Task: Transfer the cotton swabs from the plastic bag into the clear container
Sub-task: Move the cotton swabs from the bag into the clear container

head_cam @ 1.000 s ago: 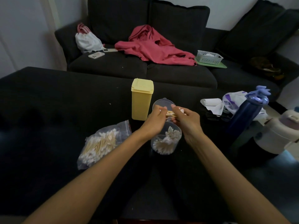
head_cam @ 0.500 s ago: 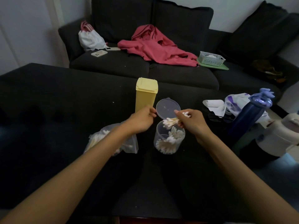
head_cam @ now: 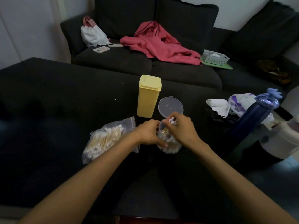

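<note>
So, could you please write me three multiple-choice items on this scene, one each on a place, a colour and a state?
1. Where does the plastic bag lie?
A. On the sofa
B. On the table, left of the clear container
C. Inside the white basket

2. What colour is the tall lidded box behind the hands?
A. Yellow
B. Red
C. Blue

3. What state is the clear container in?
A. Shut with its lid
B. Open, lid lying behind it
C. Tipped over

Answers: 1 B, the bag sits beside the left hand. 2 A, the box is pale yellow. 3 B, the right hand lowers swabs into the open top.
</note>
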The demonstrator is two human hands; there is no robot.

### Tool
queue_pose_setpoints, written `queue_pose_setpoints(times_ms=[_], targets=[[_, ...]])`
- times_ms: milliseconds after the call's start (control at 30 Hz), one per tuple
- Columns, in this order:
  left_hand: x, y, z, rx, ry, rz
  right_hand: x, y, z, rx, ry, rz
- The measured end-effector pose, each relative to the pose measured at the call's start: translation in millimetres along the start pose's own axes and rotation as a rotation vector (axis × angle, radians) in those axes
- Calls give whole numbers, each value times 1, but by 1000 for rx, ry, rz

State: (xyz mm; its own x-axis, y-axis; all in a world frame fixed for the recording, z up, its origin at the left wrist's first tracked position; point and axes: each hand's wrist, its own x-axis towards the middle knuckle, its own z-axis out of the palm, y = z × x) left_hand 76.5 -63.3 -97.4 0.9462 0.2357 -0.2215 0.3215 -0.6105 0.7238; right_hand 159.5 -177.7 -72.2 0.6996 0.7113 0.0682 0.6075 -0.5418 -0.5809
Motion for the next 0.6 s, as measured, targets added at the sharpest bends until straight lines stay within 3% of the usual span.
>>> queue_pose_setpoints(times_ms=[200, 600], targets=[[-3, -1, 6, 24, 67, 24, -1, -5, -1, -7, -184, 37], [-5, 0, 12, 16, 138, 21, 3, 6, -8, -457, -478, -149]])
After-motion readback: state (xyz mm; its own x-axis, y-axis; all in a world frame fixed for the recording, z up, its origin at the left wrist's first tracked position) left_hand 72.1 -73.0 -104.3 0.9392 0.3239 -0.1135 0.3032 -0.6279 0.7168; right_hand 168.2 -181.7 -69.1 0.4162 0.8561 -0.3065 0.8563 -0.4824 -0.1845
